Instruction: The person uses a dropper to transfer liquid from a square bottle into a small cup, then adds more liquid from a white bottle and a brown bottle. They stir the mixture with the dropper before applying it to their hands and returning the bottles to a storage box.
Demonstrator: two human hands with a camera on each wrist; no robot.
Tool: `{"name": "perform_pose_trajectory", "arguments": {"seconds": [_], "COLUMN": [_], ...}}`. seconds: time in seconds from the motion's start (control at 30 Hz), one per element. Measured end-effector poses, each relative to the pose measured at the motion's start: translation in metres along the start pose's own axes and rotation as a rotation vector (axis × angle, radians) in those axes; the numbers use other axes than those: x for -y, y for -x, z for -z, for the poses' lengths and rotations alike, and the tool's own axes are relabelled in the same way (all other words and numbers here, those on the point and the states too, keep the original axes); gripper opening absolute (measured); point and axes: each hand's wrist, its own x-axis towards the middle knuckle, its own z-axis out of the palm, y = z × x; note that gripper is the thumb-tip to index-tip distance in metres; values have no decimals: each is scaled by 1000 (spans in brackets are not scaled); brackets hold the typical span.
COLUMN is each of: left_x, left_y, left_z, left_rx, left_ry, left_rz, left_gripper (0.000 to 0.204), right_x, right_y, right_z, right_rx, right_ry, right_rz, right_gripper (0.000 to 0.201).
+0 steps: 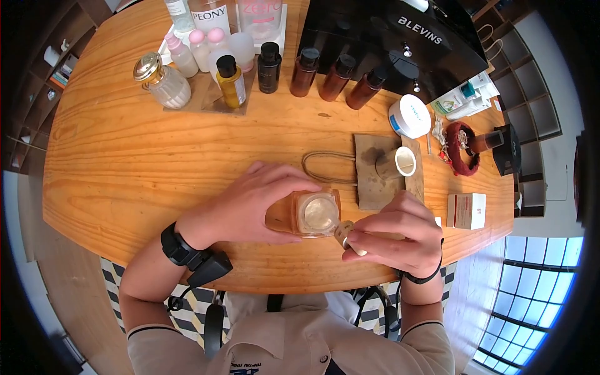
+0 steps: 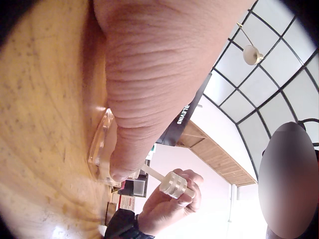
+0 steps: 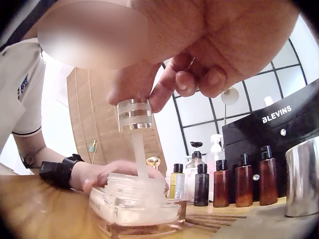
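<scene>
A square clear glass jar (image 1: 319, 232) with a pale content stands on the wooden table at its near side. My left hand (image 1: 244, 203) holds it from the left, thumb and fingers around its sides. My right hand (image 1: 403, 231) pinches the silver-banded cap of a dropper (image 3: 134, 115) just right of the jar. From that cap a translucent tube (image 3: 140, 157) slants down to the jar's round open mouth in the right wrist view. In the left wrist view the left hand hides most of the jar.
Beyond the jar lies a flattened brown paper bag (image 1: 370, 187) with a small white-rimmed cup (image 1: 390, 165) on it. Several dark bottles (image 1: 304, 74) line up before a black BLEVINS box (image 1: 369, 37). A white tub (image 1: 409, 117) and small carton (image 1: 467, 210) are at right.
</scene>
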Motion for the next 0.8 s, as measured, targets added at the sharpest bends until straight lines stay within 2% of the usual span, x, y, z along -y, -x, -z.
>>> {"name": "perform_pose_trajectory", "arguments": {"seconds": [0.8], "left_x": [1], "left_y": [1], "left_z": [-1], "left_rx": [-14], "left_ry": [4], "left_rz": [-15], "left_gripper": [72], "right_x": [0], "right_y": [-1], "right_z": [0], "right_rx": [-4], "right_ry": [-35], "right_rz": [-8], "right_gripper": [31]}}
